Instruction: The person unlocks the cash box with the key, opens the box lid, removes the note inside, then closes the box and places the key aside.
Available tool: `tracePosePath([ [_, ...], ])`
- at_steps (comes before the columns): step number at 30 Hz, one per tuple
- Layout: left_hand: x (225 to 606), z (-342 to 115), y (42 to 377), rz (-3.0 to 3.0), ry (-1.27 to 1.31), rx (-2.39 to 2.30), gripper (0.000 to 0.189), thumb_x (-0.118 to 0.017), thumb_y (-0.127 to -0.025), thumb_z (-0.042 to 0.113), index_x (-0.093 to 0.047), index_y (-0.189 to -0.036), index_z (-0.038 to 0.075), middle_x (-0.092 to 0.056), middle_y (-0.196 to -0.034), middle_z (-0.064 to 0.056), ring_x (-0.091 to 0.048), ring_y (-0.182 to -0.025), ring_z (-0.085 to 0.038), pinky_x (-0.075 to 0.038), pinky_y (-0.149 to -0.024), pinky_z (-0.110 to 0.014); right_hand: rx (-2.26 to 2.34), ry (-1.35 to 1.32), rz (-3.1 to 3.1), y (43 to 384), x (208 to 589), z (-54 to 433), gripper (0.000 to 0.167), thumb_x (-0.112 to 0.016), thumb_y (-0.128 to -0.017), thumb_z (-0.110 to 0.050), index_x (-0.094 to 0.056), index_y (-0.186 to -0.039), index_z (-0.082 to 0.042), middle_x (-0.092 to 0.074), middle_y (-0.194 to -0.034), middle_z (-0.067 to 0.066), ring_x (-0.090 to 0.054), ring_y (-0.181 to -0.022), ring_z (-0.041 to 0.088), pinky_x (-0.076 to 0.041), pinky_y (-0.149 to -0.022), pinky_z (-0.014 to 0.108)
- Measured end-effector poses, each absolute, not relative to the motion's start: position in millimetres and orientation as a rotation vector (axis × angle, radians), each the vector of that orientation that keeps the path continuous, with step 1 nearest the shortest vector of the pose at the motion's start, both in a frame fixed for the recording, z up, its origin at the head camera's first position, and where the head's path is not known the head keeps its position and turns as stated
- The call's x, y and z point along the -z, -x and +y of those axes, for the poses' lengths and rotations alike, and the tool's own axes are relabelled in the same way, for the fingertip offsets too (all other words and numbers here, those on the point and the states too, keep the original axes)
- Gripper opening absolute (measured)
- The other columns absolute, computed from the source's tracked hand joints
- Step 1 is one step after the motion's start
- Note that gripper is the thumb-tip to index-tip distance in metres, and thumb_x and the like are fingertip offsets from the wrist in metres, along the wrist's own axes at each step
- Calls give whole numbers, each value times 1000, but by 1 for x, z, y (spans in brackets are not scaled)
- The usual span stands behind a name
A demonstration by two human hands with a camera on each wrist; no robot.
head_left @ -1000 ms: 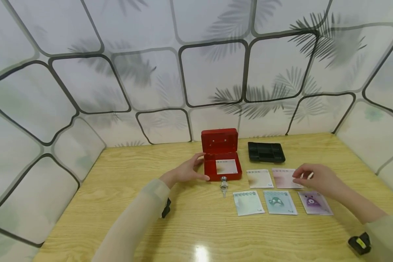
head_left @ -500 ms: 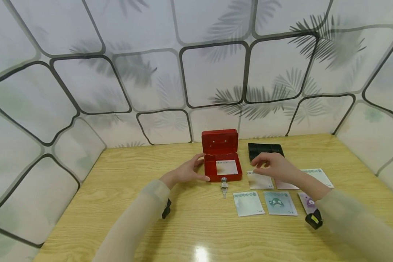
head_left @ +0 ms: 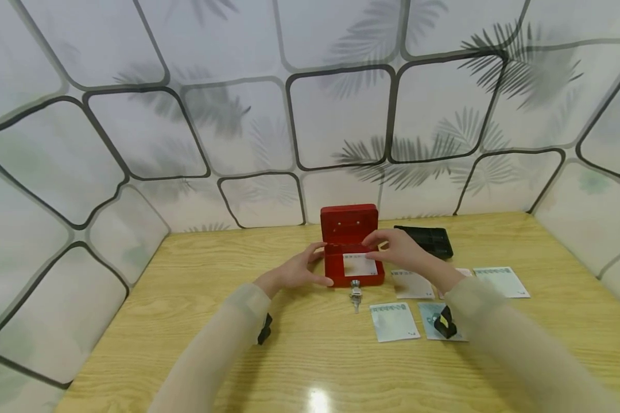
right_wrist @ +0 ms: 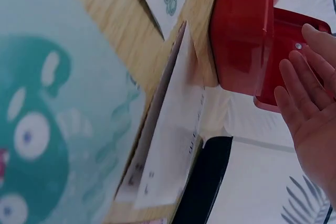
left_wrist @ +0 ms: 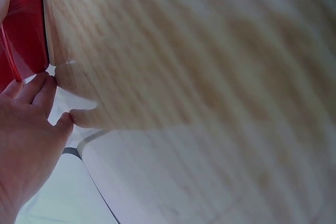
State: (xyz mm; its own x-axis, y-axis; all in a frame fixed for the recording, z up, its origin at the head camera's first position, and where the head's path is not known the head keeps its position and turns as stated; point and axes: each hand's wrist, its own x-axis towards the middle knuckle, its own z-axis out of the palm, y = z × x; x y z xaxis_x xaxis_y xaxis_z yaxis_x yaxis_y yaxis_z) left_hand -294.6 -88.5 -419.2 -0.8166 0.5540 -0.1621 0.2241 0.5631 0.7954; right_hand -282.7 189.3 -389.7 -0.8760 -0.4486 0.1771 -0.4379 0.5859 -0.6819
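On the desk (head_left: 201,258), in the head view, the left hand (head_left: 291,272) spreads wide against the red box (head_left: 368,281), probably steadying it; the right hand (head_left: 396,247) hangs, thumb and fingers apart, over the note (head_left: 355,267) inside. Left-wrist view: fingertips meet the box. Right-wrist view: fingers straight, nothing visibly held.

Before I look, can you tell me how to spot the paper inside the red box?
On the wooden table, by the patterned wall, find the open red box. The pale paper lies in its bottom half. Other papers sit outside on the table; only this one shows inside.
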Motion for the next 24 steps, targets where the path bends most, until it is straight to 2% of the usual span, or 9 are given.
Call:
tracePosePath([
  [9, 417, -87, 295, 2389, -631, -1141, 92, -80, -82, 29, -22, -153, 21, -34, -154, -10, -25, -143, -22, -15, -115, -47, 1052, 676, 2764, 292, 399, 172, 28, -72, -89, -18, -66, -112, -4, -67, -109, 9, -61, -99, 26, -51, -87, 43],
  [16, 416, -87, 294, 2392, -647, -1152, 91, -80, -82, 27, -23, -153, 19, -35, -153, -13, -26, -143, -25, -16, -115, -47, 916, 708, 2775, 301, 402, 163, 25, -73, -88, -14, -68, -110, -4, -68, -108, 7, -62, -101, 25, -50, -89, 44],
  [24, 417, -88, 293, 2394, -621, -1155, 91, -80, -82, 28, -24, -152, 21, -36, -153, -11, -26, -143, -23, -15, -115, -47, 709, 692, 2799, 301, 399, 153, 31, -73, -88, -16, -67, -116, -4, -68, -112, 7, -62, -105, 26, -49, -92, 45],
])
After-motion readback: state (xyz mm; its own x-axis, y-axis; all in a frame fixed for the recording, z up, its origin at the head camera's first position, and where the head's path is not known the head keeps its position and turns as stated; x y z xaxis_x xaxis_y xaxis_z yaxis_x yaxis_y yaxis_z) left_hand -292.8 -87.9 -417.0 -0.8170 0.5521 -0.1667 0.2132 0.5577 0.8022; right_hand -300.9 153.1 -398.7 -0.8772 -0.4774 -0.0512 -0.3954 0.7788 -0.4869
